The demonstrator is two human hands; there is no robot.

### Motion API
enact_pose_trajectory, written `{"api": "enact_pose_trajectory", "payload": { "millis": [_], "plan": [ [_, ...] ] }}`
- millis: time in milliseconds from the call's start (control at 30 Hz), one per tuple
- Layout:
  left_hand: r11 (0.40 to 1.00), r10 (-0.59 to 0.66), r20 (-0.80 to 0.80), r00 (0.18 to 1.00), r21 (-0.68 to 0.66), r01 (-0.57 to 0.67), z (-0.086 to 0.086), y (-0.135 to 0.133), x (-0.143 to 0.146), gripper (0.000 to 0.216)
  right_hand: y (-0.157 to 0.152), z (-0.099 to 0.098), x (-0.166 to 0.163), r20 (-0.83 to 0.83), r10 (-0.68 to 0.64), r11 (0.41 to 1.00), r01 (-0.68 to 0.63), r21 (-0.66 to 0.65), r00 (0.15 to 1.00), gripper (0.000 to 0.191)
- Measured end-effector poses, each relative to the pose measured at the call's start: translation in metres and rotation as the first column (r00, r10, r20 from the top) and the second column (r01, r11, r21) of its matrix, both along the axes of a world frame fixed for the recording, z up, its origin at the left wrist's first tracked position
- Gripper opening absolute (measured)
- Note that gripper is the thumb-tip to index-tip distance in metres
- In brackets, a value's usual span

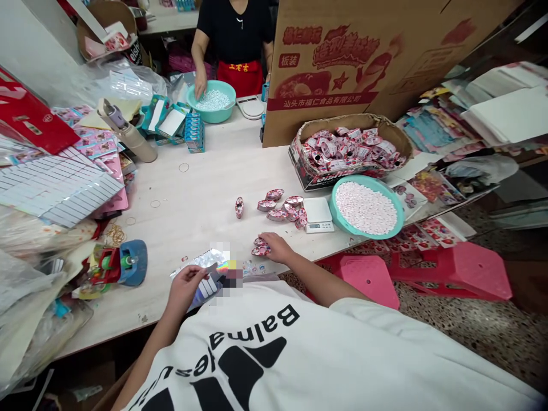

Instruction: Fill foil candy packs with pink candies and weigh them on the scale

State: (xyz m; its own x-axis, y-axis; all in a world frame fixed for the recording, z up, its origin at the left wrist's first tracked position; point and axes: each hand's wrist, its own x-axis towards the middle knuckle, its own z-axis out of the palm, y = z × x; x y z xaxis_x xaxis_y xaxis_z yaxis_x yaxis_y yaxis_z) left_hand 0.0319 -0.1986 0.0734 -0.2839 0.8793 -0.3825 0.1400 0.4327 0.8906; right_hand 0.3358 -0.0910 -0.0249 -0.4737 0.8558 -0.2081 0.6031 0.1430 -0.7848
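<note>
Near the table's front edge, my left hand (187, 283) pinches a corner of a shiny silvery sticker sheet (208, 290) that lies close to my shirt. Part of the sheet is blurred out. My right hand (277, 248) has its fingers closed over small pink-and-red candy packs (259, 247) on the table; its fingertips cover part of them. Beyond it sits a loose group of similar packs (277, 214), with one single pack (239, 208) standing apart to the left. A small white digital scale (319, 216) is right of the group.
A turquoise basin (401, 220) of pale pink pellets and a carton (305, 171) of packs stand at right. Opposite, a person (235, 34) reaches into another turquoise basin (229, 108). A blue tape dispenser (136, 262) is at left. Pink stools (370, 279) stand below right.
</note>
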Motion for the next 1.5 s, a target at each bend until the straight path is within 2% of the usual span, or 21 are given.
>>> {"api": "enact_pose_trajectory", "payload": {
  "millis": [167,300,367,433,600,733,933,1100,1300,1500],
  "plan": [
    [0.991,-0.133,0.136,0.982,-0.015,0.136,-0.008,0.029,0.066,0.046,-0.017,0.026,-0.006,-0.235,-0.097,0.992,0.076,-0.097,0.967,0.073],
    [0.978,-0.187,0.227,0.956,-0.051,0.204,-0.014,0.037,0.096,0.048,-0.029,0.04,0.005,-0.431,-0.214,0.95,0.085,-0.299,0.876,0.051],
    [0.977,-0.174,0.258,0.951,-0.073,0.198,-0.02,0.038,0.106,0.052,-0.033,0.041,0.011,-0.491,-0.274,0.922,0.08,-0.38,0.827,0.047],
    [0.979,-0.143,0.276,0.95,-0.098,0.176,-0.029,0.038,0.115,0.057,-0.037,0.037,0.016,-0.52,-0.333,0.897,0.094,-0.432,0.787,0.052],
    [0.983,-0.076,0.266,0.961,-0.141,0.117,-0.05,0.039,0.128,0.061,-0.045,0.022,0.015,-0.505,-0.457,0.851,0.194,-0.489,0.732,0.056],
    [0.983,-0.07,0.238,0.969,-0.149,0.108,-0.056,0.04,0.134,0.062,-0.046,0.014,0.01,-0.451,-0.543,0.816,0.316,-0.485,0.708,0.038],
    [0.975,-0.1,0.154,0.983,-0.183,0.128,-0.067,0.037,0.138,0.059,-0.043,0.004,0.008,-0.36,-0.593,0.792,0.443,-0.42,0.721,0.021],
    [0.977,-0.119,-0.058,0.991,-0.186,0.107,-0.08,0.045,0.137,0.044,-0.042,-0.011,-0.003,-0.273,-0.659,0.748,0.569,-0.342,0.701,0.02],
    [0.98,-0.17,-0.279,0.945,-0.151,0.132,-0.096,0.06,0.142,0.024,-0.041,-0.031,-0.014,-0.191,-0.712,0.701,0.677,-0.222,0.675,0.017],
    [0.988,-0.14,-0.376,0.916,-0.117,0.103,-0.108,0.059,0.145,0.027,-0.038,-0.035,-0.014,-0.119,-0.71,0.705,0.697,-0.135,0.695,0.013]
  ]
}}
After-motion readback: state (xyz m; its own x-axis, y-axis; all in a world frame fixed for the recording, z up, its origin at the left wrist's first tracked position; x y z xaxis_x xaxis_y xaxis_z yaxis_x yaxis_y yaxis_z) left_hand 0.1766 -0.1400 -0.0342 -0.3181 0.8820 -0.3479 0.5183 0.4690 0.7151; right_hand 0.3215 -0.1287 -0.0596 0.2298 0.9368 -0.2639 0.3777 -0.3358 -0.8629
